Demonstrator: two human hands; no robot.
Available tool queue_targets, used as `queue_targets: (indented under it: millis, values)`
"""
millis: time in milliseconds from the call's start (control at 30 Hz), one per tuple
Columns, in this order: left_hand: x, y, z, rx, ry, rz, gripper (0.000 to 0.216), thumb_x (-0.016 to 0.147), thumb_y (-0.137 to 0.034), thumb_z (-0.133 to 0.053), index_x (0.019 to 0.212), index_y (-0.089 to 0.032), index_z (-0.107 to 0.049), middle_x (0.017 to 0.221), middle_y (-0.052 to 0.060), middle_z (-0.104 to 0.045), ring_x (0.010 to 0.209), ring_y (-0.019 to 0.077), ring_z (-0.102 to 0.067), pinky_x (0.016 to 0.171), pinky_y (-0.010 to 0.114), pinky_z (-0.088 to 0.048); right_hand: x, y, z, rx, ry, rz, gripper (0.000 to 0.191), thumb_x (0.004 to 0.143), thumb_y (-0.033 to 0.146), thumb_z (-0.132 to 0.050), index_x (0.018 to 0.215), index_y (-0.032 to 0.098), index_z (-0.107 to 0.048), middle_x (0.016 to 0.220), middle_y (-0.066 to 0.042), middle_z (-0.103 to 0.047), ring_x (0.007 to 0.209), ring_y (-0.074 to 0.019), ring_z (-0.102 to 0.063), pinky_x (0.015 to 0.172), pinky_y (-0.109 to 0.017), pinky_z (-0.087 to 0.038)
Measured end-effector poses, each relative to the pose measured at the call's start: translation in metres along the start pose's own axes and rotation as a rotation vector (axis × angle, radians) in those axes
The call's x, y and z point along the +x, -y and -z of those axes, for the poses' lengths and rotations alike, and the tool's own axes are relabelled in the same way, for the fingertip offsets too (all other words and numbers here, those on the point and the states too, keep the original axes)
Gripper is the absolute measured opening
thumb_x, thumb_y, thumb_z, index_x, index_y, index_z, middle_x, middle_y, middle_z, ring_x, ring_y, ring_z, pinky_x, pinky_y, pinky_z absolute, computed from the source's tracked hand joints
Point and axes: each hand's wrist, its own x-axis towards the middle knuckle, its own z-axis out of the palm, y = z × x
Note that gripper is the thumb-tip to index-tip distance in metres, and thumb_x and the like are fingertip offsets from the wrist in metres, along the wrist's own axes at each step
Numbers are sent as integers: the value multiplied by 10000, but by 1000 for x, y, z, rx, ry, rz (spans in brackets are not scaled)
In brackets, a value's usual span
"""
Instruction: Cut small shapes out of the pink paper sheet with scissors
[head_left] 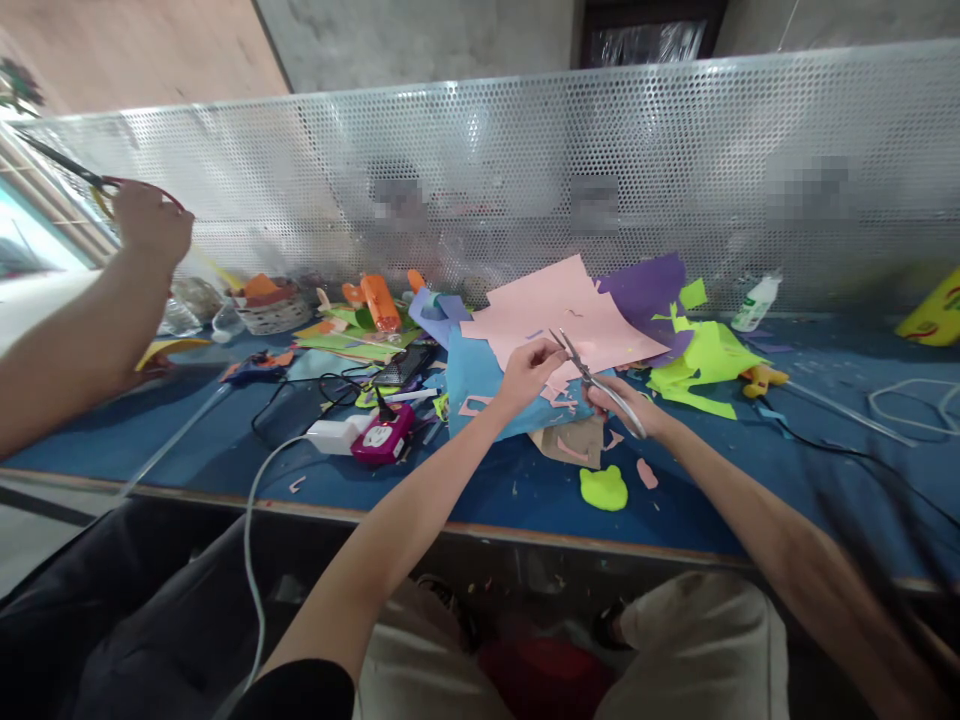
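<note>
My right hand [619,403] is closed around the handles of a pair of metal scissors [592,378], whose blades point up and left. Pinched in my left hand [529,368] is a small pink paper piece that I cannot make out clearly, held right at the scissor blades. Both hands hover over a blue sheet [480,385] and a large pink sheet [559,310] on the blue table [720,500]. A green cut-out shape [604,488] and small pink scraps [646,472] lie just in front of them.
A co-worker's arm at the left raises a hand [150,222] holding scissors. Purple [646,288] and lime paper [697,360], a glue bottle [756,302], an orange glue gun [763,379], a magenta power strip [384,440] with cables, a basket [274,312] and a perforated metal screen [600,160] surround the work area.
</note>
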Motion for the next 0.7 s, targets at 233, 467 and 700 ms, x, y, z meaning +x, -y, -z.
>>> queue_targets:
  millis: [233, 467, 700]
  values:
    - [-1, -5, -1, -19, 11, 18, 325, 899, -476, -683, 886, -156, -740, 591, -36, -508, 588, 107, -419, 570, 269, -315, 1, -4, 0, 18, -15, -23, 511, 949, 717, -577, 845, 218, -539, 713, 38, -471, 612, -130, -495, 591, -292, -420]
    - [-2, -11, -1, -37, 12, 41, 295, 882, -450, -693, 825, -161, -712, 562, -45, -474, 565, 101, -406, 559, 273, -298, -2, 2, -3, 38, -33, -50, 541, 929, 754, -571, 851, 219, -558, 626, 45, -477, 533, -117, -475, 530, -279, -385]
    - [-1, -9, -1, -54, 4, 71, 310, 861, -466, -710, 802, -162, -693, 557, -48, -465, 559, 97, -393, 550, 269, -282, -1, 4, -5, -7, -56, -96, 579, 897, 796, -564, 794, 227, -536, 559, 38, -498, 479, -130, -483, 500, -284, -381]
